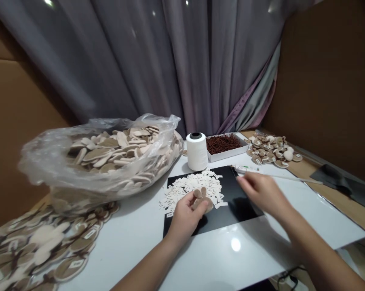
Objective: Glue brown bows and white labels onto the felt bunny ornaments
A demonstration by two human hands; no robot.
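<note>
My left hand (186, 216) pinches a small beige felt bunny-shaped piece (207, 205), its two ears pointing up, above the front of a black mat (231, 218). Behind that hand, a heap of tiny white labels (188, 188) spreads over the mat and onto the table. Over the mat's right side, my right hand (262, 192) is closed with its fingertips pressed together; whatever may be between them is too small to make out. Just beyond its fingers lies a white tube with green print (243, 168).
A big clear plastic bag (64, 190) of felt pieces stands left. Behind the labels are a white thread cone (197, 152) and a white box (227, 153) of brown ties. Finished-looking bunny pieces lie in piles at front left (79, 242) and back right (269, 149).
</note>
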